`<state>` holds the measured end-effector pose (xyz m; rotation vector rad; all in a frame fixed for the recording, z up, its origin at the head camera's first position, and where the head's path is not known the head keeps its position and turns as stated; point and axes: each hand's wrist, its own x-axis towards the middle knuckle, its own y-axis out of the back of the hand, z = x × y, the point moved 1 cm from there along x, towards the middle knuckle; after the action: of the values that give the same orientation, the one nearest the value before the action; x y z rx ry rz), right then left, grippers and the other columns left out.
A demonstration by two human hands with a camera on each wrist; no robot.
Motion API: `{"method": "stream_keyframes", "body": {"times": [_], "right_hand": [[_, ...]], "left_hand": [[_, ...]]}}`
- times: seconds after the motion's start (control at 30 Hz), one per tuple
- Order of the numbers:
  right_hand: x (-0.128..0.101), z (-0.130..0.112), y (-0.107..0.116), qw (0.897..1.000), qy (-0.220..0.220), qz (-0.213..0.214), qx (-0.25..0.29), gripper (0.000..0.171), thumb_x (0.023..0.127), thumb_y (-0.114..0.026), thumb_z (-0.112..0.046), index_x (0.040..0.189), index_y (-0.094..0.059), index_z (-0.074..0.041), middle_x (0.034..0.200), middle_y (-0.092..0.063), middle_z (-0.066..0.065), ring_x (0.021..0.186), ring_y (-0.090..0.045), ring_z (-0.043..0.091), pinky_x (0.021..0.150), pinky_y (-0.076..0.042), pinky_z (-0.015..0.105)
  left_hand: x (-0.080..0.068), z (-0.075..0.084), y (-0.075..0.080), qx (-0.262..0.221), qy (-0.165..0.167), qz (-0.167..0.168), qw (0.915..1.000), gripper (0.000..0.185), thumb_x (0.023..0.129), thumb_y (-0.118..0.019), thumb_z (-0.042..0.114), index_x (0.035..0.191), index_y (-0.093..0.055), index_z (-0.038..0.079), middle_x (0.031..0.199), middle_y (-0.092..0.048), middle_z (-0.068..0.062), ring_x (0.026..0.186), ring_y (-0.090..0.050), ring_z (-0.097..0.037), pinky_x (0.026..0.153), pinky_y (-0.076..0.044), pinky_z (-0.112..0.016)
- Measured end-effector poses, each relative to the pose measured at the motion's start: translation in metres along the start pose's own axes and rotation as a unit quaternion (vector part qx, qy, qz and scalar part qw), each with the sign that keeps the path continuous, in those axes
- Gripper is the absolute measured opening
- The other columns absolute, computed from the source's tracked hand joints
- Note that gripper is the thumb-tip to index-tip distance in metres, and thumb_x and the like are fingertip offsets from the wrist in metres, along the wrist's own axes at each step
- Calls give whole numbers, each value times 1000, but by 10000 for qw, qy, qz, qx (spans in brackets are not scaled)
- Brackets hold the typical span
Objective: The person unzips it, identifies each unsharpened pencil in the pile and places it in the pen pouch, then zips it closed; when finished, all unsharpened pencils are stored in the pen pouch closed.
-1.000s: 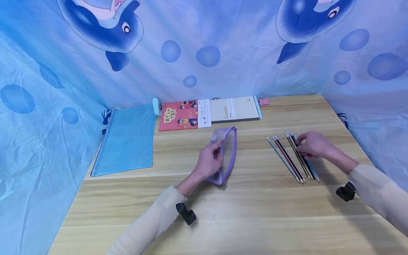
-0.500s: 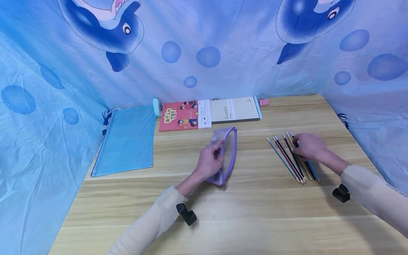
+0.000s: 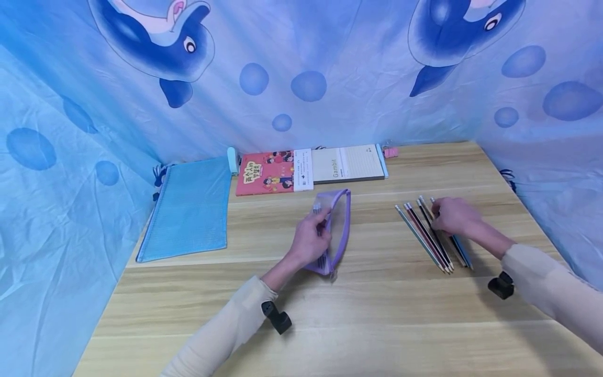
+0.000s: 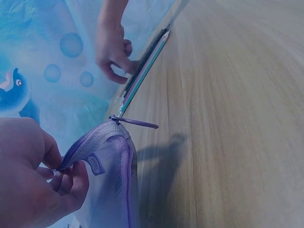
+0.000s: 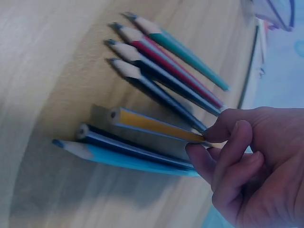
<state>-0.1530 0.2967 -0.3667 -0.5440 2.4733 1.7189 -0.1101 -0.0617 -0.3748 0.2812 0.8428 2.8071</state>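
Note:
My left hand pinches one edge of a mesh pencil pouch with purple zipper trim, holding its mouth apart. Several grey, stick-like items show inside through the mesh. To the right, my right hand is over a row of loose pencils. In the right wrist view, its thumb and fingers pinch a yellow pencil near one end; the other end is flat. Beside it lie a dark pencil and a light-blue pencil. Black, red-striped and green pencils lie on the other side.
A blue zip folder lies on the table's left. At the back are a red book, a cream notepad, a light-blue object and a pink item. A dolphin-print curtain encloses the table.
My right hand has shifted slightly left along the pencils' eraser ends. A dark pencil now lies farther left, closer to the red-striped ones. My left hand and the pouch stay in place.

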Motion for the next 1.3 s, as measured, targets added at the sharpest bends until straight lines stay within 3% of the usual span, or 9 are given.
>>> {"method": "stream_keyframes", "body": {"times": [0.17, 0.33, 0.43, 0.6, 0.77, 1.0, 1.3], "right_hand": [[-2, -7, 10, 9985, 147, 196, 483, 31, 82, -65, -12, 106, -57, 7, 51, -55, 0, 46, -54, 17, 48, -41, 33], [-5, -26, 14, 9935, -18, 142, 1129, 39, 85, -65, -18, 116, -54, 3, 53, -53, 1, 47, -51, 18, 46, -38, 31], [-5, -40, 12, 9835, -141, 5, 1803, 42, 86, -65, -16, 121, -50, 1, 55, -50, 1, 47, -49, 17, 43, -37, 29], [-2, -61, 6, 9546, -177, -191, 2968, 45, 85, -60, -7, 127, -43, 1, 57, -43, 0, 45, -40, 13, 41, -33, 24], [4, -84, -4, 9213, -98, -155, 3883, 48, 82, -58, -1, 128, -41, 1, 66, -52, 2, 46, -38, 10, 43, -32, 23], [14, -113, -19, 8897, -254, 197, 4555, 48, 88, -60, -4, 132, -43, -2, 77, -64, 4, 47, -43, 9, 42, -33, 21], [24, -144, -46, 8229, -14, 746, 5632, 43, 88, -61, 2, 128, -45, -2, 92, -70, 13, 45, -45, 7, 42, -39, 19]], "left_hand": [[-1, 1, 1, 14, 37, 11, 10000, 62, 79, -60, -12, 140, -53, -3, 101, -63, -15, 88, -59, -24, 76, -54, -30], [-1, 1, 4, 55, -52, 69, 9999, 61, 79, -60, -12, 139, -54, -4, 99, -64, -15, 87, -60, -25, 76, -55, -30], [-1, 2, 5, 43, -74, 99, 9999, 61, 79, -60, -12, 139, -54, -5, 99, -64, -16, 87, -60, -26, 76, -55, -30], [-2, 3, 5, 27, -55, 97, 9999, 61, 79, -61, -11, 139, -54, -4, 100, -64, -16, 88, -60, -26, 76, -55, -30], [-2, 1, 5, 121, -182, 133, 9997, 60, 78, -62, -11, 137, -55, -5, 98, -64, -16, 86, -60, -26, 75, -55, -30], [-1, 1, 5, 146, -199, 164, 9996, 60, 77, -62, -10, 137, -56, -5, 96, -64, -15, 85, -59, -25, 74, -54, -32], [-1, 2, 4, 190, -213, 228, 9993, 59, 78, -61, -10, 137, -57, -5, 96, -64, -15, 85, -59, -26, 75, -54, -33]]}}
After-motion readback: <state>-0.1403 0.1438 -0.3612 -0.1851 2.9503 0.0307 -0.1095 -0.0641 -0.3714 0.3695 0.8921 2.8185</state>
